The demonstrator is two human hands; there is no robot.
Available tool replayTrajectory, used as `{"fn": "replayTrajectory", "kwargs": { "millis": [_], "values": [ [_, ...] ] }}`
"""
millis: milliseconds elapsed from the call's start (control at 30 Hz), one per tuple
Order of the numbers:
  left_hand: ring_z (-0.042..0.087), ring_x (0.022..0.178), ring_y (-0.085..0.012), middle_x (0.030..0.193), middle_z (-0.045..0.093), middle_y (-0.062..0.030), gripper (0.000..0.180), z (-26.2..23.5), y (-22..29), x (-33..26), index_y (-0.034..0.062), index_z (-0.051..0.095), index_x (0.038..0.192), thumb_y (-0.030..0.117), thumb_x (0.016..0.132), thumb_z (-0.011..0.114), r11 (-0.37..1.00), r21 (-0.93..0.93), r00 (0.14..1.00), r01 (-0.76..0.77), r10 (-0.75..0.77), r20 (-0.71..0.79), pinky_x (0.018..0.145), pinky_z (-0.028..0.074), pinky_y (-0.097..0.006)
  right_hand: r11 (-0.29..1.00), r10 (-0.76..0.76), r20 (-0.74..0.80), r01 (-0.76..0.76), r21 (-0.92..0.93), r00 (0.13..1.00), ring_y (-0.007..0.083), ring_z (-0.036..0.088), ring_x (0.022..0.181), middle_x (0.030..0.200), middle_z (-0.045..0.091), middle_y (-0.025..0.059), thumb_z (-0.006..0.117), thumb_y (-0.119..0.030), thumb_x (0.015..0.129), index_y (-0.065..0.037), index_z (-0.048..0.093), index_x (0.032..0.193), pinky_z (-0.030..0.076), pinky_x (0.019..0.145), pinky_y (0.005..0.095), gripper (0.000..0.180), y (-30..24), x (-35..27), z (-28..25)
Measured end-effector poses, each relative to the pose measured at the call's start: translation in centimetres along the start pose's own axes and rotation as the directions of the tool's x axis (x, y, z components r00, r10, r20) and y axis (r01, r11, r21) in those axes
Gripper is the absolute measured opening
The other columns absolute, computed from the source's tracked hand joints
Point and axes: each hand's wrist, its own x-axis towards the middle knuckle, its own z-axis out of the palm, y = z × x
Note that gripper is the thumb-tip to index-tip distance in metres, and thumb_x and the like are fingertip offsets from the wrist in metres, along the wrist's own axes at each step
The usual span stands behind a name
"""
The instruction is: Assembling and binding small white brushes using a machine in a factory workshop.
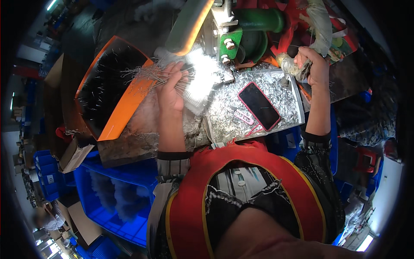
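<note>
Nearest me, a dark phone in a red case lies on the metal tray between my hands. My left hand grips a bundle of thin metal pins, long axis pointing left toward the orange bin. My right hand is closed around a wrapped lever handle at the surface's far edge.

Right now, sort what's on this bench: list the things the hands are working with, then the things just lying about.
In use:
- left hand on a bundle of thin metal wire pins
- right hand gripping a cloth-wrapped lever handle
- green metal press machine
- orange-rimmed black tray holding pins

Lying about:
- dark phone in a red case
- pink tweezers
- blue plastic crate
</note>
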Motion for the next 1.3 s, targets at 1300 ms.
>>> {"fn": "replayTrajectory", "kwargs": {
  "millis": [1300],
  "values": [
    [0.055, 0.087, -0.0178, 0.108, 0.055, -0.0143, 0.042, 0.1, -0.3, 1.2, -0.0034, 0.041, 0.116, -0.002, 0.076, 0.052, 0.995, 0.097, 1.0, -0.005, 0.006, -0.017, 0.072, 0.045, -0.025, 0.981, 0.125, 0.177, -0.095, -0.171, 0.976, 0.0161, 0.041, 0.048, 0.045, 0.038, 0.005, 0.053, -0.017, 0.076, -0.008, 0.037, 0.046, 0.037, 0.056, 0.0271, 0.034, -3.0, 1.6, -0.7]
  ]
}}
